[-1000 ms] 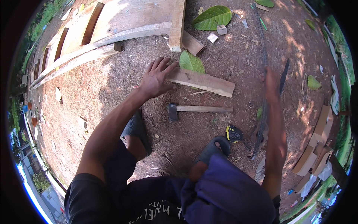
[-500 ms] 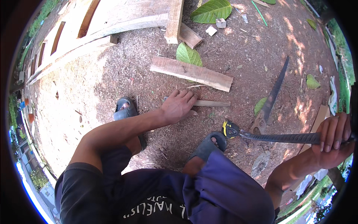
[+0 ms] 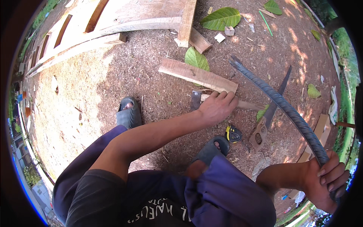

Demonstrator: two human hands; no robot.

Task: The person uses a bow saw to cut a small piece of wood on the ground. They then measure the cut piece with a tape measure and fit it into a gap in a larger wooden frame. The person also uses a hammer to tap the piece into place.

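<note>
My left hand (image 3: pixel 218 109), fingers curled down, grips the wooden handle of a hammer (image 3: pixel 251 104). Its dark metal head lies to the left of the fingers, just above the ground. On the right, my right hand (image 3: pixel 328 182) is wrapped around the lower end of a ribbed, dark pry bar (image 3: pixel 281 103). The bar slants up and leftward, its split tip in the air, crossing in front of a handsaw (image 3: pixel 261 133) on the ground. Between my feet and the saw sits a black and yellow tape measure (image 3: pixel 233 134). A short wooden board (image 3: pixel 198 73) lies just beyond my left hand.
A large wooden frame with slats (image 3: pixel 145 26) fills the far left. A wood offcut (image 3: pixel 199 41) lies by its corner. Green leaves (image 3: pixel 221 19) and small wood blocks (image 3: pixel 229 31) are scattered on the soil. My sandalled feet (image 3: pixel 130 113) are close by.
My left hand has shifted right with the hammer, exposing its head. My right hand has lowered, and the pry bar has swung from near level by the tape measure to a steep upward slant.
</note>
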